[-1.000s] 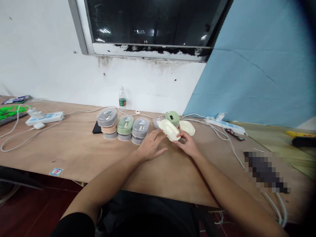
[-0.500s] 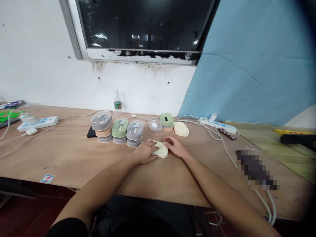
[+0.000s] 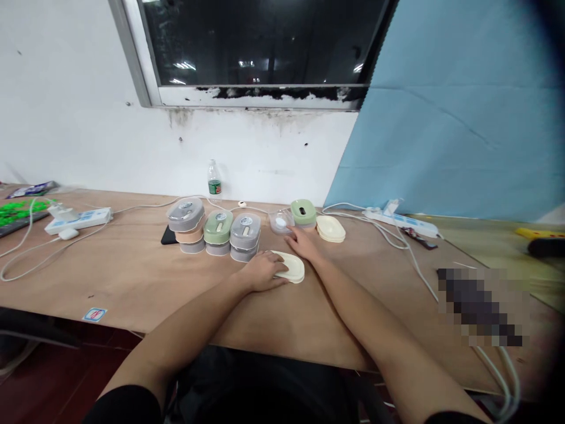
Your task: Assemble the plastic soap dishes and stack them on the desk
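Note:
A shallow cream container (image 3: pixel 295 268) with rounded corners lies on the table in front of me. My left hand (image 3: pixel 263 272) grips its left end, thumb along the near edge and fingers over the top. My right hand (image 3: pixel 304 244) is stretched out beyond it, fingers apart, at the near edge of a clear plastic lid (image 3: pixel 279 220) with a white round label. Whether the fingertips touch the lid I cannot tell. Right of the lid stand a green-topped box (image 3: pixel 303 212) and another cream piece (image 3: pixel 331 229).
Stacked lidded boxes in grey, green and peach (image 3: pixel 218 232) stand to the left, by a dark phone-like object (image 3: pixel 168 237). Behind them is a plastic bottle (image 3: pixel 214 182). Power strips (image 3: pixel 79 221) with white cables lie at both sides. A blurred-out dark object (image 3: pixel 479 306) is at right.
My right hand has left the right end of the cream container and moved forward to the clear lid. My left hand stays on the container. The view has shifted slightly.

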The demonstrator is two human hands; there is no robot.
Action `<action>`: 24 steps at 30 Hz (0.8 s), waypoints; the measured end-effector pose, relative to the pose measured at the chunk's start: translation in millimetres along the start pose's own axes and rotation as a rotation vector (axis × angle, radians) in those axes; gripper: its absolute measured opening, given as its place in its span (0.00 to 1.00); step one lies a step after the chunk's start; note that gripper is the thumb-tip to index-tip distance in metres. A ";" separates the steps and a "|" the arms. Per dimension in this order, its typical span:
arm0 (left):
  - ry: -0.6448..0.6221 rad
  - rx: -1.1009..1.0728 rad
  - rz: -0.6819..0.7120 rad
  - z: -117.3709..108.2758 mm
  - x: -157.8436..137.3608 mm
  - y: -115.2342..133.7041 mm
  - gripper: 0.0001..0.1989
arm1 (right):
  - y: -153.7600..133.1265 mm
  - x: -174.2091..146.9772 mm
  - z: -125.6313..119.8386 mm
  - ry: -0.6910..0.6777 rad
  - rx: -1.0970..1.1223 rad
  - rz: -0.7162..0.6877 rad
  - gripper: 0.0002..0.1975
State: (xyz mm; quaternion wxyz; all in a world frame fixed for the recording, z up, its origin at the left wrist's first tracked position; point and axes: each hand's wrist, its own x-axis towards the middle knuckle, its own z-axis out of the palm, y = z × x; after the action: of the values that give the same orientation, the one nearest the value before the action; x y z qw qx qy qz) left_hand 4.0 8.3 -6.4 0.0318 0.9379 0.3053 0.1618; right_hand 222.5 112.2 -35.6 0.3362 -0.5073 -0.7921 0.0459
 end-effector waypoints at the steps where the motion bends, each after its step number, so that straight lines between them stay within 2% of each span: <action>1: -0.003 -0.003 0.001 -0.2 -0.3 -0.5 0.19 | 1.0 0.3 0.6 -0.010 0.000 0.003 0.19; 6: 0.015 -0.010 -0.002 -2.0 -2.0 -3.0 0.20 | -1.2 -13.1 -6.2 -0.041 0.062 0.057 0.11; 11: 0.038 -0.039 -0.013 -4.1 -2.9 -5.1 0.22 | -10.7 -25.5 -13.2 0.002 0.126 0.131 0.11; 15: 0.084 -0.071 -0.019 -6.8 -2.9 -5.8 0.23 | -16.6 -25.2 -16.5 0.132 0.145 0.179 0.15; 19: 0.201 -0.152 -0.086 -10.2 -2.9 -5.4 0.26 | -23.2 -32.8 -25.4 0.292 0.269 0.201 0.17; 21: 0.262 -0.189 -0.152 -10.9 -3.1 -5.2 0.29 | -25.9 -42.4 -31.5 0.276 0.386 0.205 0.18; 24: 0.350 -0.216 -0.250 -11.0 -3.4 -4.7 0.35 | -28.3 -57.5 -38.8 0.163 0.543 0.245 0.21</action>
State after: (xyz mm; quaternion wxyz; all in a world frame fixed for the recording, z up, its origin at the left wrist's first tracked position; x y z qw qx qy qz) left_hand -4.8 9.8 2.4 0.0982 0.8415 0.4010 0.3484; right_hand 238.0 40.2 -22.0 0.5140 -0.4928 -0.6542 0.2551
